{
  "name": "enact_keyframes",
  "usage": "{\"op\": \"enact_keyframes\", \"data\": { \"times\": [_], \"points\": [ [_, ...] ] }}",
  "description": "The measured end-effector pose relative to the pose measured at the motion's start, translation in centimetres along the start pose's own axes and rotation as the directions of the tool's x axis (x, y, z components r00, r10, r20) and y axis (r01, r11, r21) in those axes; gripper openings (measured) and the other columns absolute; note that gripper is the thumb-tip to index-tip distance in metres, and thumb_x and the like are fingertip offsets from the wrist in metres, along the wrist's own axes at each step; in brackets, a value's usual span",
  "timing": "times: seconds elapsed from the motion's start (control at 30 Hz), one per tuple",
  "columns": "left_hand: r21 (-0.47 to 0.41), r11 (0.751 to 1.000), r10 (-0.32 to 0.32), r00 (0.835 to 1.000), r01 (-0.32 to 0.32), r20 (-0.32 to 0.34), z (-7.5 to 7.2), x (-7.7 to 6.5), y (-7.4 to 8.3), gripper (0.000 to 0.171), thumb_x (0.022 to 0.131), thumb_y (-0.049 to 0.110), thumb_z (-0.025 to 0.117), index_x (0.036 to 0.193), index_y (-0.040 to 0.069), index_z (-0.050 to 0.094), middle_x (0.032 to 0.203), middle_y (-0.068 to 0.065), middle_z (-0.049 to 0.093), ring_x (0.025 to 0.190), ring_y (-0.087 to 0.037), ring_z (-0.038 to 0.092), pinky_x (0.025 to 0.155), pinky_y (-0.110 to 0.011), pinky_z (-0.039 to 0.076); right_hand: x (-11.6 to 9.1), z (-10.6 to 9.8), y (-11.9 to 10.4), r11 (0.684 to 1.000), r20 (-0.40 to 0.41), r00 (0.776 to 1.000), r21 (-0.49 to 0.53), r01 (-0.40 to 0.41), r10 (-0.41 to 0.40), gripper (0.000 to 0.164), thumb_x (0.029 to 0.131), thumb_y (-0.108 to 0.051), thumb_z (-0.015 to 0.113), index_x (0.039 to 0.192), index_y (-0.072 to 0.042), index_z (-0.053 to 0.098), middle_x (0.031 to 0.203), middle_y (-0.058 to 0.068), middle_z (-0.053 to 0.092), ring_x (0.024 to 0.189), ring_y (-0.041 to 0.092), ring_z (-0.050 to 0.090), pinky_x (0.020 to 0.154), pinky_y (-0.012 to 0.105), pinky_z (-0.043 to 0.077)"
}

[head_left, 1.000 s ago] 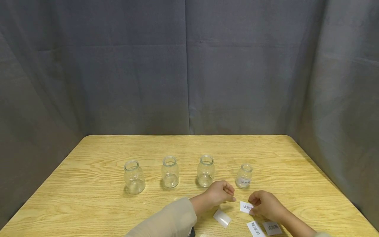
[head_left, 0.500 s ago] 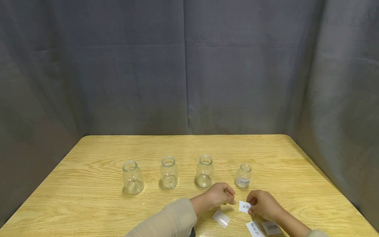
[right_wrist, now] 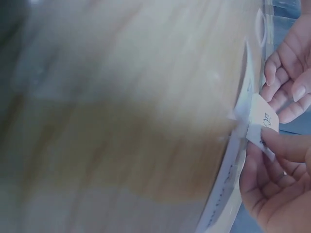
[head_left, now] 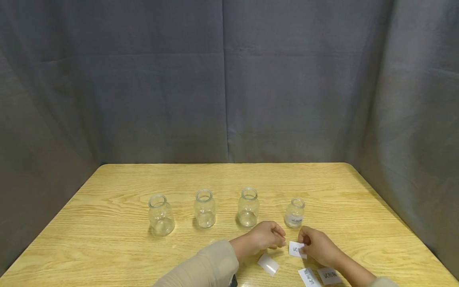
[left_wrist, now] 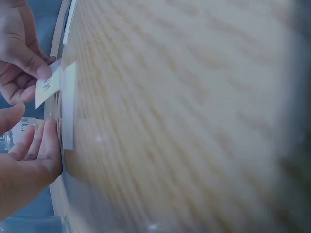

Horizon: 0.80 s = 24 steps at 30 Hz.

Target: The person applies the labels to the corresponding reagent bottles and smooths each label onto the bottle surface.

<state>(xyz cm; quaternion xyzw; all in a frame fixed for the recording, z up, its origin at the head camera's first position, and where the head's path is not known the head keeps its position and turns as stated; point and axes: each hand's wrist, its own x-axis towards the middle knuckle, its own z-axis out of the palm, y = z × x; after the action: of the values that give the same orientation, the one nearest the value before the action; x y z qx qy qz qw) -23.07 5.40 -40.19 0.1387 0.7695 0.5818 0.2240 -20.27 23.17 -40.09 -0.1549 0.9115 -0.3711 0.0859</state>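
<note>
My right hand (head_left: 320, 246) pinches a white paper label (head_left: 294, 248) with handwritten characters between thumb and fingers; the right wrist view shows the thumb (right_wrist: 287, 145) lying across its written face. Just left of that label is my left hand (head_left: 262, 235), thumb and fingers apart and nothing between them. In the left wrist view, its fingers (left_wrist: 49, 143) are nearly straight. Beyond both hands stands a small glass jar (head_left: 295, 207), a similar label (head_left: 295, 220) stuck on its side. A glossy white slip (head_left: 268, 264), slightly curled, lies on the table below the left hand.
Larger glass jars without labels stand in a row: one at the left (head_left: 161, 217), one in the middle (head_left: 205, 209) and one nearer the left hand (head_left: 248, 208). Two more written labels (head_left: 309, 277) lie near the front edge, under the right forearm. Grey curtains (head_left: 229, 99) surround the wooden table (head_left: 107, 247).
My right hand has shifted slightly up and left with the pinched label, whose lower edge now tilts up more. My left hand stays nearly still.
</note>
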Motion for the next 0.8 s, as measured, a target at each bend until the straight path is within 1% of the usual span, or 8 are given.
{"op": "enact_keyframes", "data": {
  "times": [0.13,0.23,0.37,0.43,0.6,0.67,0.8],
  "points": [
    [-0.031,1.000,-0.002,1.000,0.002,-0.002,0.1,0.0,-0.1,0.016,0.075,-0.004,0.061,0.090,-0.001,0.055,0.077,-0.006,0.055,0.069,-0.016,0.055,0.064,-0.028,0.048,0.2,-0.1,-0.1,0.998,0.019,0.999,0.051,0.033,-0.034,0.016,0.076,0.002,0.059,0.080,-0.004,0.044,0.067,0.001,0.041,0.060,0.012,0.040,0.050,0.019,0.036],
    [-0.046,0.999,0.008,1.000,-0.008,-0.001,0.1,0.2,-0.2,0.016,0.076,-0.004,0.059,0.091,0.000,0.056,0.077,-0.007,0.055,0.068,-0.016,0.054,0.064,-0.028,0.048,0.2,-0.2,-0.4,0.991,0.019,0.998,0.125,0.055,-0.058,0.014,0.079,-0.001,0.057,0.083,-0.002,0.044,0.072,0.003,0.043,0.064,0.014,0.042,0.053,0.020,0.039],
    [-0.080,0.996,0.034,0.999,-0.035,-0.010,-0.1,0.4,-0.4,0.014,0.077,-0.004,0.057,0.090,0.001,0.057,0.077,-0.005,0.053,0.068,-0.015,0.054,0.064,-0.027,0.048,0.4,-0.4,-0.8,0.976,-0.011,0.997,0.203,0.075,-0.074,0.013,0.079,-0.002,0.057,0.086,0.001,0.045,0.077,0.008,0.047,0.069,0.016,0.045,0.058,0.022,0.042],
    [-0.078,0.996,0.043,0.999,-0.045,-0.024,-0.1,0.4,-0.3,0.011,0.077,-0.002,0.057,0.088,0.001,0.058,0.077,-0.004,0.053,0.069,-0.014,0.055,0.065,-0.026,0.048,0.4,-0.4,-1.0,0.973,-0.028,0.997,0.218,0.077,-0.072,0.013,0.079,-0.001,0.056,0.087,0.002,0.046,0.079,0.009,0.048,0.071,0.017,0.046,0.059,0.022,0.043],
    [-0.109,0.992,0.054,0.997,-0.059,-0.053,-0.4,0.0,0.1,0.007,0.079,-0.002,0.057,0.085,-0.002,0.058,0.075,-0.003,0.054,0.068,-0.012,0.056,0.065,-0.027,0.049,0.6,-0.5,-1.5,0.968,-0.059,0.996,0.240,0.078,-0.066,0.010,0.080,0.002,0.054,0.088,0.003,0.047,0.080,0.009,0.049,0.070,0.017,0.047,0.060,0.023,0.043],
    [-0.131,0.989,0.059,0.997,-0.066,-0.056,-0.5,-0.1,0.2,0.007,0.079,-0.003,0.056,0.085,-0.002,0.058,0.075,-0.003,0.054,0.067,-0.012,0.055,0.066,-0.028,0.049,0.6,-0.5,-1.7,0.965,-0.070,0.996,0.248,0.080,-0.064,0.010,0.080,0.002,0.054,0.088,0.003,0.047,0.079,0.008,0.049,0.069,0.016,0.047,0.058,0.022,0.043],
    [-0.121,0.990,0.073,0.996,-0.079,-0.048,-0.9,-0.3,0.3,0.006,0.080,-0.002,0.055,0.086,-0.002,0.058,0.076,-0.004,0.054,0.068,-0.013,0.055,0.067,-0.029,0.049,0.7,-0.4,-1.8,0.960,-0.081,0.995,0.269,0.077,-0.057,0.012,0.081,-0.002,0.055,0.089,0.003,0.048,0.079,0.008,0.050,0.067,0.015,0.047,0.057,0.023,0.043]
  ]
}}
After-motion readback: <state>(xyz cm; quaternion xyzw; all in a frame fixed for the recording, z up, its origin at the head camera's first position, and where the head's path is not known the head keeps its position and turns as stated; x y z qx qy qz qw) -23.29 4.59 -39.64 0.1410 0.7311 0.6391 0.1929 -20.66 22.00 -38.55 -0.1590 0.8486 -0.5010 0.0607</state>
